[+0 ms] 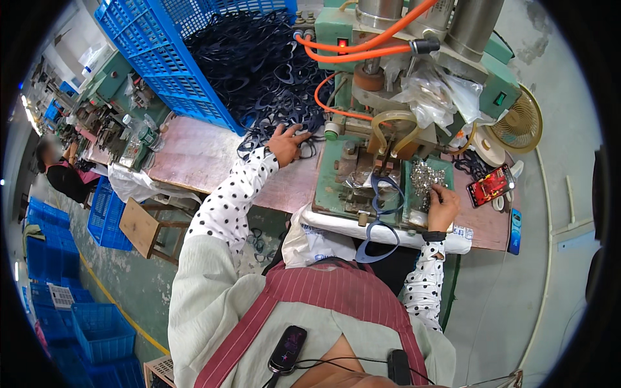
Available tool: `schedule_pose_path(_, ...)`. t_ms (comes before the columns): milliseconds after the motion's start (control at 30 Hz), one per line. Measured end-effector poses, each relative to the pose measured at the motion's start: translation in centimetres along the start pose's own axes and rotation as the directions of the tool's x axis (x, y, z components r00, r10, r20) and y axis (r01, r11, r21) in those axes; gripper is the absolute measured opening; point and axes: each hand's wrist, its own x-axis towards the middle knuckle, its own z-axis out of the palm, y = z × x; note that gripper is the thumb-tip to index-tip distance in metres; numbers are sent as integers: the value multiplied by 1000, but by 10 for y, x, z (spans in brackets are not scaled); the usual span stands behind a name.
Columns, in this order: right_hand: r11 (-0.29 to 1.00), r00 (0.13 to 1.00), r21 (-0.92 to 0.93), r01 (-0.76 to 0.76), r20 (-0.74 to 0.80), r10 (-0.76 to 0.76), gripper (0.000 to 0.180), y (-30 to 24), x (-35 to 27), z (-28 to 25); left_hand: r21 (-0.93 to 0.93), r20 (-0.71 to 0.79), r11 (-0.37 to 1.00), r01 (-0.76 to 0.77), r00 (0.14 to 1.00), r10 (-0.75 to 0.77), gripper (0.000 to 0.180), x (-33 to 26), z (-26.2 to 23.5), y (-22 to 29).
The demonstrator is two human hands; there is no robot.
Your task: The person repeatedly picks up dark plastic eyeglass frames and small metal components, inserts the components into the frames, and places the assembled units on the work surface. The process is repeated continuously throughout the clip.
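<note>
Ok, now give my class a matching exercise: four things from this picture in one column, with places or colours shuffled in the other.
Column one
1. Left hand
2. Right hand
3. Fan
4. Basket beside the machine

Column two
A. Tan
B. Fingers at the small shiny pieces
C. Bright blue
D. Fingers spread over the dark pieces

Right pairs: 1-D, 2-B, 3-A, 4-C

Printed marks are present, but I cannot read any words: blue print (463,231) on the white sack (446,244) along the front of the pink table (194,152), and a green label (148,134) on the clear bottle (134,125).
</note>
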Motion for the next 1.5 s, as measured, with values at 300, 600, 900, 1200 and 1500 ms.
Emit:
schedule_pose_path(300, 999, 999, -34, 42, -10, -43, 11, -1, 2, -3, -84, -224, 989, 118, 965, -134, 24, -46, 37, 39)
schedule_pose_path(600, 773, 956, 594, -222, 290, 52, 15, -112, 16, -34, -577, -371, 767, 281, 746, -553, 19, -42, -6, 56)
schedule_pose_path(900, 703, 908, 642, -305, 420, 11, 37, -161, 16, -35, -797, 377, -598, -88, 702, -605, 22, -24, -63, 34)
schedule_pose_path(1200, 680, 913, 663, -313, 408, 22, 51, -174, 18, -21, -988, 77, -132, -84, 474, -877, 28, -26, -87, 20)
schedule_pose_path(1500, 531, 889, 755, -383, 458, -9, 50, -173, 17, -21, -140, -886, 771, -622, 426, 183, 15, -35, -157, 143)
